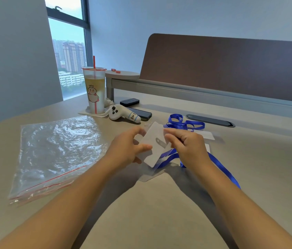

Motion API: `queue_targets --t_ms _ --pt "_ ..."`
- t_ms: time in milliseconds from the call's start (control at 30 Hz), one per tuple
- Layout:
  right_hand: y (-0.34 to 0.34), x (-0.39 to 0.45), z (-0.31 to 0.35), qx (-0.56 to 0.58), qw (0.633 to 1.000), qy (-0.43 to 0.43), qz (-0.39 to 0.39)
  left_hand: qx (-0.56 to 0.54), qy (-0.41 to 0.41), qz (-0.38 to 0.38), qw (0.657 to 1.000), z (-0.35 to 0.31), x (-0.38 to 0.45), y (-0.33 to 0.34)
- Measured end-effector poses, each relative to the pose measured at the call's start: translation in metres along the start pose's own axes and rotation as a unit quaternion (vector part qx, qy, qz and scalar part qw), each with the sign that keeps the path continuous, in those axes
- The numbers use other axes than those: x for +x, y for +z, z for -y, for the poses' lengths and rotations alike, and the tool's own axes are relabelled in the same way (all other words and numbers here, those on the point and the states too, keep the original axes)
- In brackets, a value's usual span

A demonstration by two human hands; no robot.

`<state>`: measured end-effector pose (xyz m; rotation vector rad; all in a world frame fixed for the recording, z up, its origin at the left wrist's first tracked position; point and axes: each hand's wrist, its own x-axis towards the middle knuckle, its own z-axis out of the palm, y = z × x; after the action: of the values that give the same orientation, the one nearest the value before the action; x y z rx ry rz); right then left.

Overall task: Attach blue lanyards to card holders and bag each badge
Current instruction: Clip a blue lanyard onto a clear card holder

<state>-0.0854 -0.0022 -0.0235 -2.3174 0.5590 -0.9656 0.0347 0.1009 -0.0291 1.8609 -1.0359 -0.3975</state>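
Observation:
I hold a clear card holder (153,141) with a white card inside, tilted above the beige desk. My left hand (127,148) grips its left edge. My right hand (189,148) pinches its right edge, where a metal clip shows against the card. A blue lanyard (220,165) runs from under my right hand down toward the right. More blue lanyards (182,123) lie bunched behind the holder. A stack of clear zip bags (55,155) with red seal lines lies flat at the left.
A plastic cup (95,90) with a red straw stands at the back left. Beside it lie a white controller (123,114) and a dark phone (141,114). A brown partition (231,69) closes the desk's far side. More white cards (207,135) lie behind my right hand.

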Motion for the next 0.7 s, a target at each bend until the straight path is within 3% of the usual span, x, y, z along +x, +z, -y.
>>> queue_targets --t_ms 233,700 --pt "0.0024 0.0023 -0.0032 0.018 0.999 0.016 -0.033 -0.082 -0.003 0.102 0.991 -0.0026 -0.0007 0.0007" --pt "0.0067 0.0014 0.0029 -0.040 0.998 -0.019 -0.054 -0.216 -0.030 0.136 0.967 -0.0093 -0.0006 0.0069"
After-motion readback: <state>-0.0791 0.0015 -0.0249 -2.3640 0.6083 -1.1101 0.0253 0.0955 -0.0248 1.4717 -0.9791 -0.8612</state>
